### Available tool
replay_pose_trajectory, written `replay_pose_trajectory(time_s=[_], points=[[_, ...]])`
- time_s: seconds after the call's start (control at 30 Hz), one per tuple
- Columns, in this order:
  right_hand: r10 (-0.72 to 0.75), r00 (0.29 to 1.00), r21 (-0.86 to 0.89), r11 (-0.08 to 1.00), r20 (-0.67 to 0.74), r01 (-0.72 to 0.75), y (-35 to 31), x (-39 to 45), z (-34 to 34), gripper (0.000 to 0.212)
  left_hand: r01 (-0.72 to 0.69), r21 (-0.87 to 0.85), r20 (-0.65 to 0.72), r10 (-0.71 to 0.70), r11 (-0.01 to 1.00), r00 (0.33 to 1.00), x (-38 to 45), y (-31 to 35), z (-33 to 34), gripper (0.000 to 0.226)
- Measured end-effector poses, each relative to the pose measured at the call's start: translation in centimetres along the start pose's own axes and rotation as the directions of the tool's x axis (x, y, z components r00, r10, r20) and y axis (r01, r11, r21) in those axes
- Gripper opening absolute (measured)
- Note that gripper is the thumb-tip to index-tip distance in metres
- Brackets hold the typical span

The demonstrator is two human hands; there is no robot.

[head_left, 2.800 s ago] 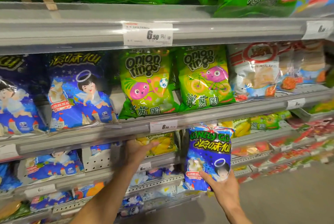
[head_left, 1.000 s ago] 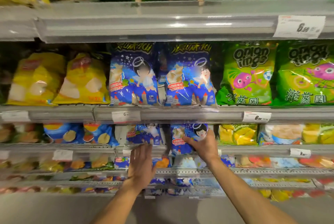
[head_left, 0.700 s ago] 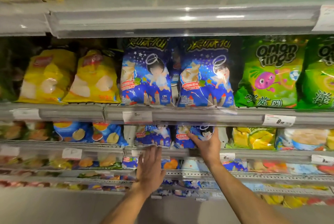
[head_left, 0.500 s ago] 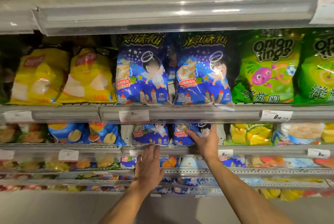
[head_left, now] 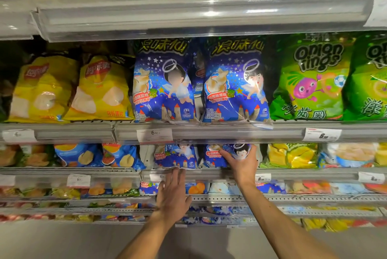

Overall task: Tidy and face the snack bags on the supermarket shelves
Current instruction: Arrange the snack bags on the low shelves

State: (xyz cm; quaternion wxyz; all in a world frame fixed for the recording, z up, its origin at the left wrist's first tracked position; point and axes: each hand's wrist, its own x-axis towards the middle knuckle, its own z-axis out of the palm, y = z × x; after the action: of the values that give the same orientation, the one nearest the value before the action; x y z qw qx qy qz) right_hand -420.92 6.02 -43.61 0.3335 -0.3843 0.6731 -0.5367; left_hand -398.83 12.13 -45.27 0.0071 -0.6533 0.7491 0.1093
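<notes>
Blue bag (head_left: 227,155) sat on the lower shelf (head_left: 293,173), your right hand (head_left: 243,165) gripping its face, likely to seat it upright beside its twin (head_left: 177,156); your left hand (head_left: 172,194) hovered open-fingered below.

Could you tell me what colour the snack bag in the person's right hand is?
Deep blue with red accents: the small glossy snack bag, seen in the head view.

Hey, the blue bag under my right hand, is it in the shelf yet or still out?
In. The blue bag sits behind the shelf rail beside its twin; the right hand grips it.
</notes>
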Motion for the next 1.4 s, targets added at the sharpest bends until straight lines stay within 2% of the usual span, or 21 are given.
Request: replay_pose_trajectory(time_s=[0.13, 0.33, 0.5, 0.63, 0.7, 0.8, 0.87, 0.97, 1.1, 1.2, 1.27, 1.33, 1.4], points=[[0.008, 1.000, -0.045, 0.999, 0.019, -0.007, 0.3, -0.1, 0.8, 0.083, 0.005, -0.041, 0.029, -0.003, 0.999, 1.000, -0.1, 0.1, 0.0, 0.091], [0.035, 0.990, -0.262, 0.965, 0.137, 0.002, 1.0, 0.3, 0.1, 0.089, -0.002, -0.040, 0.023, 0.003, 0.999, 1.000, -0.2, 0.1, -0.1, 0.091], [0.063, 0.986, -0.329, 0.944, 0.153, -0.010, 0.6, -0.1, 0.0, 0.091, -0.005, -0.009, 0.008, 0.005, 1.000, 1.000, 0.0, 0.3, -0.1, 0.089], [0.088, 0.976, -0.358, 0.934, 0.200, -0.011, 0.4, -0.4, -0.6, 0.089, 0.023, -0.051, -0.045, -0.026, 0.998, 0.999, 0.1, 0.8, -0.2, 0.083], [0.080, 0.967, -0.347, 0.938, 0.240, 0.008, 0.5, -0.3, -1.3, 0.087, 0.059, -0.094, -0.071, -0.066, 0.994, 0.995, 0.0, 1.3, -0.3, 0.080], [0.025, 0.962, -0.328, 0.942, 0.271, 0.068, 0.4, -0.2, -3.0, 0.066, 0.133, -0.168, -0.082, -0.149, 0.977, 0.985, -0.1, 2.6, -0.4, 0.080], [-0.012, 0.962, -0.370, 0.922, 0.271, 0.116, 0.4, -0.5, -4.7, 0.061, 0.191, -0.224, -0.078, -0.213, 0.956, 0.974, -0.2, 3.9, -0.3, 0.079], [-0.024, 0.969, -0.471, 0.871, 0.247, 0.141, 1.0, -1.2, -8.0, 0.074, 0.259, -0.372, -0.047, -0.297, 0.891, 0.954, -0.5, 6.9, 0.0, 0.072], [0.028, 0.972, -0.377, 0.924, 0.233, 0.064, 2.5, -1.6, -13.8, 0.043, 0.317, -0.613, 0.053, -0.362, 0.724, 0.931, -0.7, 12.5, 0.9, 0.051], [0.078, 0.984, -0.285, 0.958, 0.160, -0.030, 3.2, -1.1, -19.2, 0.032, 0.320, -0.661, 0.089, -0.353, 0.678, 0.931, -1.3, 17.4, 2.1, 0.036], [0.095, 0.990, -0.269, 0.961, 0.107, -0.064, 3.6, -0.4, -23.3, 0.026, 0.307, -0.659, 0.095, -0.329, 0.686, 0.940, -1.9, 21.4, 2.4, 0.031], [0.107, 0.992, -0.246, 0.965, 0.069, -0.087, 4.1, 0.4, -27.8, 0.024, 0.276, -0.658, 0.083, -0.296, 0.701, 0.951, -2.5, 25.7, 2.2, 0.014], [0.118, 0.993, -0.252, 0.961, 0.013, -0.111, 4.5, 1.3, -32.1, 0.027, 0.268, -0.699, 0.078, -0.302, 0.662, 0.950, -2.9, 29.8, 2.2, 0.027]])
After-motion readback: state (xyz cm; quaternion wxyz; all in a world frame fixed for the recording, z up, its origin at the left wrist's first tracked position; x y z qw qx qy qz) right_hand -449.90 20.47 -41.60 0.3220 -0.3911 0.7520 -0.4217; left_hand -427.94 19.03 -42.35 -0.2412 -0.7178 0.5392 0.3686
